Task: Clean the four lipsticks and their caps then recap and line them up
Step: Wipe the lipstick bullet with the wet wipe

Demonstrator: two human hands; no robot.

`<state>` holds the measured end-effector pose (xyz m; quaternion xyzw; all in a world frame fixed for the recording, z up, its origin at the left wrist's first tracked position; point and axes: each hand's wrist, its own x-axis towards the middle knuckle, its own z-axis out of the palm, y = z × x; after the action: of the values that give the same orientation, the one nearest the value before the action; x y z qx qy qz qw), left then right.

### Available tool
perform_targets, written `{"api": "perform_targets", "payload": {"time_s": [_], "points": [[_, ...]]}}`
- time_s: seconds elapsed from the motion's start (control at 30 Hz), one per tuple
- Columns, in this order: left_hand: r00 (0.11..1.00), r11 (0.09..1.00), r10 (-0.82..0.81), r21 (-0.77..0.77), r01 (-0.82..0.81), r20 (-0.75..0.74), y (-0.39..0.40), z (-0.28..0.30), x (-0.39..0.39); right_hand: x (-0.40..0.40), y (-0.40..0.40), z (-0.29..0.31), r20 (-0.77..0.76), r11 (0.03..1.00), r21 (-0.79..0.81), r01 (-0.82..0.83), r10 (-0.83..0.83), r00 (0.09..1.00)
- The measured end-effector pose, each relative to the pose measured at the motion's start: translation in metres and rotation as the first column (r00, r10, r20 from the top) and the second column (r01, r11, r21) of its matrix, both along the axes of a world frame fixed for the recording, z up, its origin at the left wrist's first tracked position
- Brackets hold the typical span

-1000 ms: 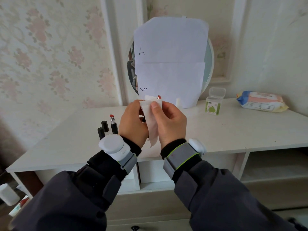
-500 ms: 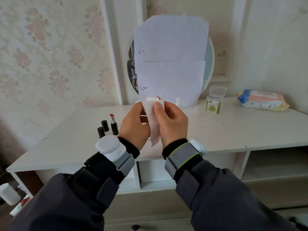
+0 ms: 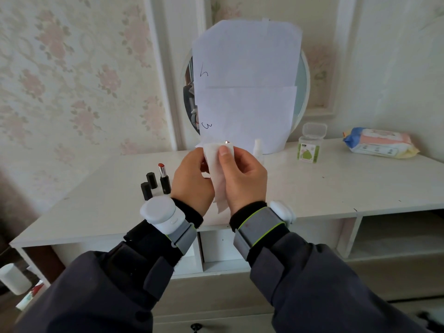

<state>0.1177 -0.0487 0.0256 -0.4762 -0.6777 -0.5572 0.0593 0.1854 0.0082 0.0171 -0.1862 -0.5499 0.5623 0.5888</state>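
Two hands wiping one lipstick above the worktop

Both hands raised together over the white worktop. Right hand pinches a white wipe with thumb on top, wrapped over a lipstick whose red tip barely peeks above the wipe. Left hand curled around the lipstick's lower part, mostly hidden. On the worktop left of the hands: an uncapped lipstick standing upright, two black caps just beside it. Wipes pack far right.
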Motion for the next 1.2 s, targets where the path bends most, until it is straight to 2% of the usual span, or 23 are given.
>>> {"api": "perform_targets", "payload": {"time_s": [0.23, 0.43, 0.7, 1.0, 1.1, 1.2], "points": [[0.999, 0.999, -0.032, 0.0, 0.032, 0.016, -0.002, 0.001, 0.003, 0.001, 0.0, 0.001, -0.03, 0.998, -0.059, -0.017, 0.015, 0.999], [0.998, 1.0, -0.016, 0.016, 0.015, 0.061, -0.008, 0.01, -0.001, 0.003, -0.002, -0.001, 0.026, 1.0, -0.013, -0.011, 0.011, 1.0], [0.986, 0.996, -0.084, 0.025, 0.081, 0.144, -0.014, 0.011, -0.003, 0.003, -0.003, 0.0, 0.038, 1.0, 0.024, -0.007, 0.006, 0.999], [0.898, 0.961, -0.274, 0.14, 0.24, 0.345, -0.019, 0.01, -0.004, 0.007, 0.004, 0.005, -0.039, 0.986, -0.038, 0.159, -0.161, 0.986], [0.878, 0.954, -0.295, 0.159, 0.253, 0.377, -0.02, 0.009, -0.008, 0.009, 0.007, 0.006, -0.082, 0.973, -0.071, 0.219, -0.225, 0.971], [0.882, 0.957, -0.285, 0.165, 0.239, 0.376, -0.022, 0.007, -0.011, 0.009, 0.008, 0.004, -0.06, 0.966, -0.059, 0.251, -0.254, 0.965]]}}
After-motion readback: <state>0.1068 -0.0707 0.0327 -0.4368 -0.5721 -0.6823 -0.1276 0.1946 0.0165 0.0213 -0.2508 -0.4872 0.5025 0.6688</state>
